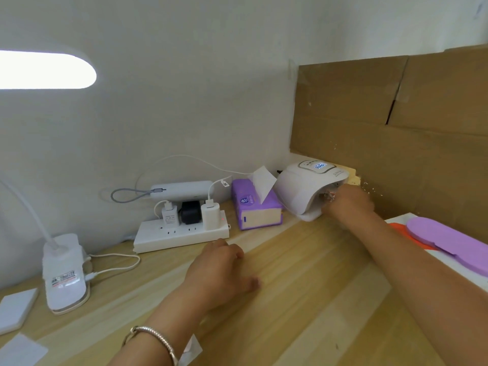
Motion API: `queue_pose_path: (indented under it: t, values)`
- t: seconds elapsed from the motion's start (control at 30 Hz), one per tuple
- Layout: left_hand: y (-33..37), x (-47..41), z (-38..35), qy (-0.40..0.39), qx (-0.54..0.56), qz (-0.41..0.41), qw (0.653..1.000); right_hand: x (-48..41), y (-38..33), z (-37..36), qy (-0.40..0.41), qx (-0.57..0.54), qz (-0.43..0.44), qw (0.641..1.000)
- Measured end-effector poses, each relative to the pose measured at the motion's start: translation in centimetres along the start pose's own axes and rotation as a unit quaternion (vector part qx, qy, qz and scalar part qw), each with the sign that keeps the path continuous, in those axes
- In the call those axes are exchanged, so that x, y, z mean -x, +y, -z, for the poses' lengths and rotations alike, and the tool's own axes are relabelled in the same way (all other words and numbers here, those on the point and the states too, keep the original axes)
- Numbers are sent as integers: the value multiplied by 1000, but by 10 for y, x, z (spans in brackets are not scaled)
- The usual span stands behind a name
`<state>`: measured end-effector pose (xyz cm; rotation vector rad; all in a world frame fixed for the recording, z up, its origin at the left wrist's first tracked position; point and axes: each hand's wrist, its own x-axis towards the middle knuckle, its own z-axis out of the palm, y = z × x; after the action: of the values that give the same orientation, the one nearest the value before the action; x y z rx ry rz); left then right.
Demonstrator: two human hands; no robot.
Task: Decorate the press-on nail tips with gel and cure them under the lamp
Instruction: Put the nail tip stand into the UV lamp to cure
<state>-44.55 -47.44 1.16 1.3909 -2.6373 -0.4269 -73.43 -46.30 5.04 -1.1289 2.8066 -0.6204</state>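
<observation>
Pale wood-grain desk nearest me carries the left hand, lying loose with its fingers relaxed, gripping nothing. Further on, the right hand pinches glittery nail tips at the mouth of the white curing lamp. Its blue display glows, but the digits and side lettering are too blurred to read, as is the label on the purple tissue pack.

Blown-out desk lamp head upper left, soft blur, bowed edges

The wooden table carries a power strip, tissue pack, curing lamp, desk-lamp base and perhaps white pads.
</observation>
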Motion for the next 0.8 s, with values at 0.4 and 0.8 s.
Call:
queue_pose_path:
  t: [0.4,0.8]
  values:
    - [3,-2,0,5,-23,12,1000,-30,-19,-41,33,-125,-64,990]
    - [7,-1,0,7,-34,14,999,-40,-9,-63,38,-281,-91,955]
